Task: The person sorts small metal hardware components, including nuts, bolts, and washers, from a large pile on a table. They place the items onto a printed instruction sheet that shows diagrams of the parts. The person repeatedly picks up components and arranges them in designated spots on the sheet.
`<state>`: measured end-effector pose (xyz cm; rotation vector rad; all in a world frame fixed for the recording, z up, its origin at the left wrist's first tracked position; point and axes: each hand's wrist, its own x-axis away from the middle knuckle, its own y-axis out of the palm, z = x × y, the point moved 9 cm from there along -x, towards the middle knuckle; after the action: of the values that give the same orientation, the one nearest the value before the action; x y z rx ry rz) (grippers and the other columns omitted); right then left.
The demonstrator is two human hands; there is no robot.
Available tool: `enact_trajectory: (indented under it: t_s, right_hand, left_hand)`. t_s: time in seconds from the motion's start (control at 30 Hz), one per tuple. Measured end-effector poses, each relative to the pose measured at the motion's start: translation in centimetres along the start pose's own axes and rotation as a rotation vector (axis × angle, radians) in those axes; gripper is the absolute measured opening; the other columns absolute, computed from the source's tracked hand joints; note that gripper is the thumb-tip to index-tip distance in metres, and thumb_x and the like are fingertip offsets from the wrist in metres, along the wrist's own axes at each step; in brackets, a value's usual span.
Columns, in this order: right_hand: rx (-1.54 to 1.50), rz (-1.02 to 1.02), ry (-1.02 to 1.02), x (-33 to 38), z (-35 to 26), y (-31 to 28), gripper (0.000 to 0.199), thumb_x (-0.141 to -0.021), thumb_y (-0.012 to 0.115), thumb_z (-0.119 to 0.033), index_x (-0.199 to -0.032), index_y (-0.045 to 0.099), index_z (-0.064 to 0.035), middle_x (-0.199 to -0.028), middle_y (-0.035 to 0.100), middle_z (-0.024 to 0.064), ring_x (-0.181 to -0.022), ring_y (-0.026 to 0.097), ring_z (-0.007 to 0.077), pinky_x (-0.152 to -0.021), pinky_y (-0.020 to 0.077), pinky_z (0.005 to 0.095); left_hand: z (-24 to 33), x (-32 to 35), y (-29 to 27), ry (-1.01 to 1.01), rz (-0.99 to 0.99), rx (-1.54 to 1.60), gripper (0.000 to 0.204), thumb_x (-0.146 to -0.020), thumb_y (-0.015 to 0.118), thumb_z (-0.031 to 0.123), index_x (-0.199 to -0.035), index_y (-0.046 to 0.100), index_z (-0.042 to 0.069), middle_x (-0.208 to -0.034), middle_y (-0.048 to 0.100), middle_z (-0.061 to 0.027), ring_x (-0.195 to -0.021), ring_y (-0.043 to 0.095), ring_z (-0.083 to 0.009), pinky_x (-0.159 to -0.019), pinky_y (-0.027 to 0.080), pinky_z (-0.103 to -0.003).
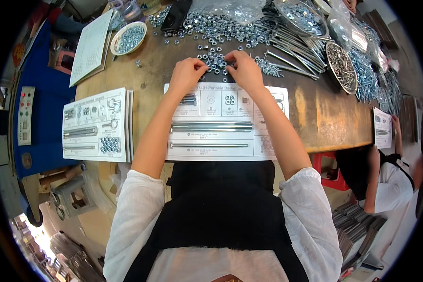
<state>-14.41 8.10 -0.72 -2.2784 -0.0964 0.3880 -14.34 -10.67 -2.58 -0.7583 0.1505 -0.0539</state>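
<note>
My left hand [189, 73] and my right hand [243, 69] reach over the wooden table to a small group of shiny hex nuts [216, 61]. The left fingers are curled and pressed together at the group's left side. On its right side, my right fingers bend inward, with nuts against their tips. Whatever either hand pinches is too small to make out. Beneath my forearms lies a printed parts sheet [211, 153] with pictures of hardware. Long silver bolts [211, 126] lie or are pictured across it; I cannot tell which. Short bolts [268, 67] lie right of my right hand.
A large heap of nuts [216, 23] spreads behind, beside a black phone [176, 15]. Long metal rods [296, 44] and a bowl of small screws [341, 68] are at right. A nut-filled bowl [129, 38] and stacked sheets [96, 127] stand left. Another person [392, 174] works at far right.
</note>
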Motion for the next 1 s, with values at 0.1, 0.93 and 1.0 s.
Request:
enact_trajectory:
  t_s: [0.1,0.93,1.0]
  right_hand:
    - [0.080,-0.043,-0.009,-0.6,-0.5,0.7,0.032,-0.078,0.080,-0.019,-0.105,0.064,-0.0131,-0.097,0.069,0.0014,-0.097,0.066,0.0245,-0.080,0.0542,0.0389]
    - [-0.090,-0.160,0.052,1.1,-0.3,0.4,0.010,-0.087,0.064,-0.015,-0.094,0.068,-0.0097,-0.092,0.069,0.0076,-0.086,0.068,0.0297,-0.073,0.0541,0.0417]
    - [0.003,-0.060,0.027,0.9,0.2,-0.1,0.009,-0.087,0.064,-0.014,-0.092,0.069,-0.0094,-0.095,0.068,0.0094,-0.086,0.068,0.0312,-0.074,0.0543,0.0423]
  left_hand:
    - [-0.2,0.0,-0.7,-0.021,0.056,-0.058,0.020,-0.086,0.076,0.022,-0.095,0.078,0.004,-0.085,0.069,-0.0130,-0.078,0.068,-0.0282,-0.073,0.053,-0.038]
    - [0.3,1.2,-1.3,0.101,-0.023,-0.046,0.026,-0.083,0.075,0.007,-0.108,0.071,0.007,-0.100,0.059,-0.0077,-0.085,0.060,-0.0219,-0.078,0.052,-0.032]
    - [1.4,1.1,-0.8,0.109,-0.079,-0.046,0.025,-0.084,0.075,0.009,-0.109,0.071,0.009,-0.101,0.059,-0.0069,-0.086,0.060,-0.0217,-0.078,0.052,-0.032]
